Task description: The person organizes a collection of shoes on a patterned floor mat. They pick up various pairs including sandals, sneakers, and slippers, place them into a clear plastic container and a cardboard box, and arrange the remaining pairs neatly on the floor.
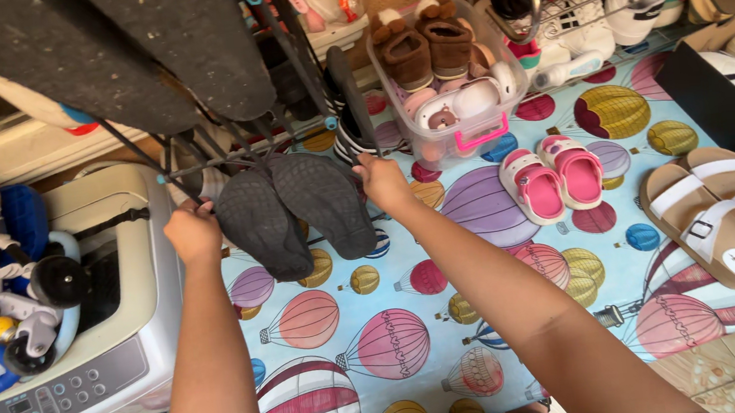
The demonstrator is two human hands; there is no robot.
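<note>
A pair of dark grey flip-flops (293, 210) rests sole-up on a thin metal shoe rack (225, 153), side by side. My left hand (193, 231) is closed at the left edge of the left flip-flop. My right hand (380, 180) grips the right edge of the right one. Both arms reach forward from the bottom of the view. Two larger dark soles (142, 48) lie on the rack's upper tier, above the pair.
A balloon-patterned mat (381, 333) covers the floor. On it lie pink child sandals (554, 176), tan buckle sandals (728, 214) and a clear box of small shoes (450, 79). A washing machine (85, 373) with toys stands left. More footwear fills wire racks at the top right.
</note>
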